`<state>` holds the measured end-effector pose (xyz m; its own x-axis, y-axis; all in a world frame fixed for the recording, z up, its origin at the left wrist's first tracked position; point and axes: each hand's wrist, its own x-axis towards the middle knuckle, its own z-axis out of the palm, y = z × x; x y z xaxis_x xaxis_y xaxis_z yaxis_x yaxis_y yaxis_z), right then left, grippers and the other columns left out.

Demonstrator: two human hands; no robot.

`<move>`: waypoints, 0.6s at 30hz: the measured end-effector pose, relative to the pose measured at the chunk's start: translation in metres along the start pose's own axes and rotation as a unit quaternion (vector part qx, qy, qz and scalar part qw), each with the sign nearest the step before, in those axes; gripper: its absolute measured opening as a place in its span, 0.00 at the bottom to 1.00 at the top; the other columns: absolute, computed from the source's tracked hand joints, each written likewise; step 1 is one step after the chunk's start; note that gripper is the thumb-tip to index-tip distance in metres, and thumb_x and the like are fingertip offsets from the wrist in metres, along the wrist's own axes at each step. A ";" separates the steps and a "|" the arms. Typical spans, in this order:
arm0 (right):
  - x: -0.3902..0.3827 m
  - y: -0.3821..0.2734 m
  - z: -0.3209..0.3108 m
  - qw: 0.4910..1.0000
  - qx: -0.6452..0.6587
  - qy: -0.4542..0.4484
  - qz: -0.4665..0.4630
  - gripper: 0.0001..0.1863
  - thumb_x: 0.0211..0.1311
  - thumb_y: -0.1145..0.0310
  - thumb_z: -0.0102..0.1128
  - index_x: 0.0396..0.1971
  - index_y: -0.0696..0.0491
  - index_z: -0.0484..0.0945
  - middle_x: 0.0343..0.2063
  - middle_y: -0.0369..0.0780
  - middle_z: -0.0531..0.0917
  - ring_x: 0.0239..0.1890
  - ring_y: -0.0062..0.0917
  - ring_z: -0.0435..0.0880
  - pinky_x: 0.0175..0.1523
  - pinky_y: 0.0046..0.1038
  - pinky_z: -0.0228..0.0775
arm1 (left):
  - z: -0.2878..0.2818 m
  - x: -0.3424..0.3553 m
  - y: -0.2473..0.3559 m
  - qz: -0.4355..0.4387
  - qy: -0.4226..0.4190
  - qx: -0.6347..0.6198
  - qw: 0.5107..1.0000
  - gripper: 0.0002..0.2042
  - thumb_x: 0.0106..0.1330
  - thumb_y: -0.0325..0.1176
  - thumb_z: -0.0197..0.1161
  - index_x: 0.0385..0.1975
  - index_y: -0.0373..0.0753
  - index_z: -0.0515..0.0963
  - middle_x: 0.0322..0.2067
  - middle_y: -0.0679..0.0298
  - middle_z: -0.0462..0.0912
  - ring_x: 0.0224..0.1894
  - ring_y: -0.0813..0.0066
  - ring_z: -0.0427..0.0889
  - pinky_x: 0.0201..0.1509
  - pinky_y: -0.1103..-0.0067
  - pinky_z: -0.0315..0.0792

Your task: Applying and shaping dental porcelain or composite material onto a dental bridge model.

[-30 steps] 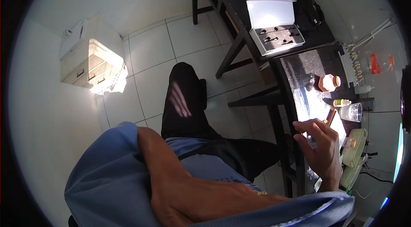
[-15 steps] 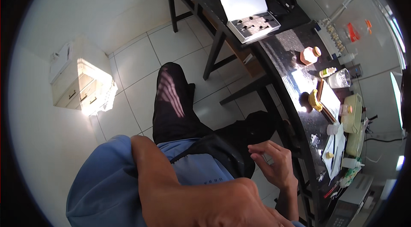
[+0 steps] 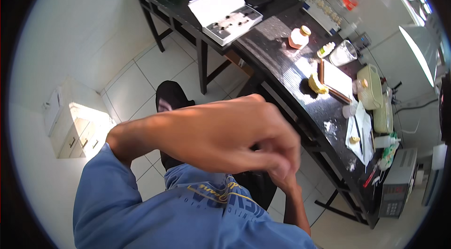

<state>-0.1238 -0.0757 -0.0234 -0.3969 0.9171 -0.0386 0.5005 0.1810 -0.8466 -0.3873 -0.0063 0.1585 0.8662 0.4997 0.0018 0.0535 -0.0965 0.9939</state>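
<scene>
My left hand (image 3: 235, 131) is raised in front of my body, its forearm coming in from the left. Its fingers curl downward and the thumb presses close to them, slightly blurred; whatever is inside the curl is hidden. Behind its fingertips, my right hand (image 3: 287, 183) shows only in small part, and its fingers are covered. The two hands overlap in the view, and they seem to meet. Below them is the front of my blue printed shirt (image 3: 197, 206).
On the black table (image 3: 291, 103) at right stand an open white case (image 3: 223, 33), a pinkish jar (image 3: 299, 38), a glass beaker (image 3: 343, 53), a yellow lump (image 3: 317, 84) and green baskets (image 3: 369, 87). A grey device (image 3: 398, 183) is at its right end. A white cabinet (image 3: 75, 127) stands left.
My left hand has risen from low by my body to mid-view. The right hand, earlier visible with curved fingers, is now mostly behind it. The view has shifted, moving the table leftward.
</scene>
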 end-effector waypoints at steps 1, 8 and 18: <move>0.014 0.005 0.010 0.997 -0.049 0.032 -0.047 0.09 0.58 0.71 0.64 0.38 0.58 0.82 0.30 0.43 0.84 0.33 0.29 0.85 0.34 0.27 0.75 | -0.005 -0.009 -0.004 -0.014 0.033 0.005 0.999 0.07 0.64 0.30 0.60 0.36 0.36 0.83 0.32 0.54 0.85 0.41 0.62 0.85 0.49 0.66 0.75; 0.112 -0.052 0.060 0.992 -0.031 -0.123 0.028 0.09 0.60 0.71 0.61 0.38 0.58 0.82 0.32 0.45 0.84 0.33 0.33 0.85 0.39 0.28 0.76 | -0.048 -0.041 -0.003 0.107 0.375 0.235 0.890 0.14 0.67 0.37 0.56 0.51 0.44 0.72 0.47 0.54 0.76 0.52 0.61 0.77 0.59 0.61 0.63; 0.257 0.003 0.140 0.970 -0.013 -0.230 -0.080 0.14 0.61 0.65 0.59 0.42 0.57 0.79 0.35 0.45 0.84 0.39 0.38 0.84 0.45 0.34 0.75 | -0.135 -0.103 -0.058 0.159 0.480 0.496 0.706 0.14 0.62 0.37 0.62 0.43 0.35 0.80 0.31 0.60 0.85 0.36 0.64 0.85 0.43 0.69 0.79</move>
<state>-0.3317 0.1114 -0.1104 -0.7691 0.6223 -0.1459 0.4212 0.3217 -0.8480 -0.5467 0.0643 0.1154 0.2031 0.6246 0.7540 0.6666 -0.6523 0.3608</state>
